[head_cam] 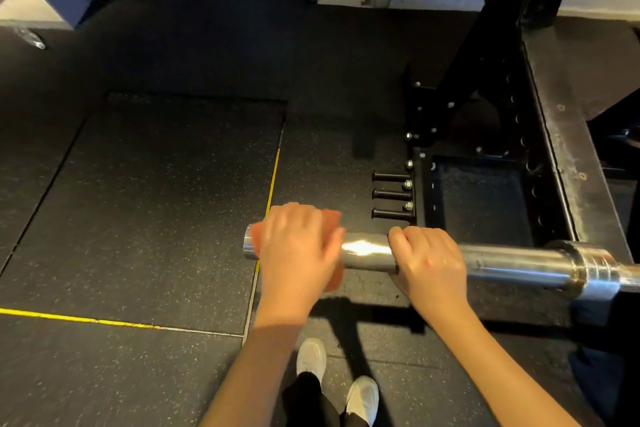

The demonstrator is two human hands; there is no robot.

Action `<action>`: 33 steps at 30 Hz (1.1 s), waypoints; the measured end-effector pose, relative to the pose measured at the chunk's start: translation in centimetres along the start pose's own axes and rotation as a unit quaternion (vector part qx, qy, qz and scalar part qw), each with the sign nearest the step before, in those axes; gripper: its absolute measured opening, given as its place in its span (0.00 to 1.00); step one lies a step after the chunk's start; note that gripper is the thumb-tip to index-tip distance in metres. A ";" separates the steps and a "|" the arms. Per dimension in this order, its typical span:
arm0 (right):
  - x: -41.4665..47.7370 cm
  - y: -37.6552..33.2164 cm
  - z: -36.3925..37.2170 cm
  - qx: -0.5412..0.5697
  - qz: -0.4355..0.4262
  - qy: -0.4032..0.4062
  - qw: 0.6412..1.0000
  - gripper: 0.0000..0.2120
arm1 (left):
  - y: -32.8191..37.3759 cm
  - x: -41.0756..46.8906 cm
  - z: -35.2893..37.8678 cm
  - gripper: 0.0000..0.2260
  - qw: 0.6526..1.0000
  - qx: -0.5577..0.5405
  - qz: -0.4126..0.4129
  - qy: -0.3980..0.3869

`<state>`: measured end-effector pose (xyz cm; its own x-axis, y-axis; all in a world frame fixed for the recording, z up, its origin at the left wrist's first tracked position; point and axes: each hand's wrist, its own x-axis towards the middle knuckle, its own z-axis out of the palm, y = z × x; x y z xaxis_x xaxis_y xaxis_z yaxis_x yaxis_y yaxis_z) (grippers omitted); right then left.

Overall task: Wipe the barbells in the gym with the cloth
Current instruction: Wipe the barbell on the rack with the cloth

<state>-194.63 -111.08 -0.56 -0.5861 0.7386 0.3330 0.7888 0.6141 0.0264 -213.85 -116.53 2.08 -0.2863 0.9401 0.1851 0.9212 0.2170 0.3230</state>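
The barbell lies level across the lower middle of the view, raised above the floor. Only its thick chrome sleeve and the collar show. The thinner shaft runs off the right edge, and whatever carries it there cannot be seen. The sleeve's free end points left and stops above the seam between two floor mats.

The cloth, orange-pink, is wrapped over the sleeve close to that free end. Most of it is hidden under the left hand, with only its edges showing beyond the knuckles, beside the thumb and below the bar. Both cloth and hand are smeared by motion blur, so the cloth's folds are hard to make out.

The left hand lies palm down on the cloth, fingers bent over the top of the sleeve and thumb towards the right, clasping the cloth against the metal. Its fingertips are out of sight on the far side.

The right hand is wrapped round the bare sleeve further in, knuckles up, with a bright stretch of chrome between the two hands. Both forearms reach up from the bottom edge.

Beyond the bar stands a black rack, cut off at the top, with three short pegs sticking out to the left. Yellow lines mark the speckled black floor mats. Two white shoes show between the forearms.
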 end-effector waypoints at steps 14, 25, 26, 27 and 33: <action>2.0 0.6 -3.5 0.051 -0.003 -0.168 0.984 0.28 | -2.5 -0.7 -1.0 0.14 0.996 0.024 -0.088 -0.017; 2.7 1.1 -2.8 0.020 -0.020 -0.219 0.975 0.25 | -3.7 1.3 -2.1 0.19 0.998 -0.025 -0.013 -0.063; 2.1 1.0 -2.2 0.027 -0.017 -0.172 0.985 0.25 | -3.4 1.3 -2.0 0.18 0.998 -0.018 -0.035 -0.054; 1.5 0.9 -1.7 0.032 -0.009 -0.130 0.991 0.24 | -2.4 0.9 -1.7 0.17 0.998 -0.012 -0.041 -0.053; 0.1 0.2 -0.8 0.019 0.015 -0.046 0.999 0.23 | -0.3 -0.4 -0.5 0.16 0.996 -0.041 0.057 -0.060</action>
<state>-194.32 -111.12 0.23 -0.5782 0.7785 0.2442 0.7998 0.6000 -0.0192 -214.16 -117.07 2.42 -0.1437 0.9831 0.1136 0.9199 0.0904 0.3816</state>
